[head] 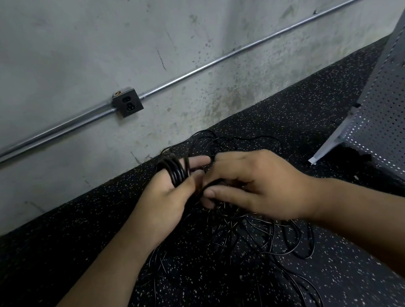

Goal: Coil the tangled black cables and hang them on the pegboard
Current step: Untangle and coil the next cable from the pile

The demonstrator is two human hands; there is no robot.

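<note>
A tangle of thin black cable [248,241] lies spread on the dark speckled floor below my hands. My left hand [166,198] holds a small coil of black cable [176,173] whose several loops wrap around its fingers. Beside it, touching, my right hand [254,187] pinches a strand of the same cable between thumb and fingers. Loose strands run from both hands down into the tangle. The grey perforated pegboard [397,108] leans at the right edge of the view.
A grey concrete wall [74,41] rises just behind the floor, with a metal conduit [233,52] running across it and a dark outlet box [127,103]. Speckled black rubber floor [40,256] extends left and toward me.
</note>
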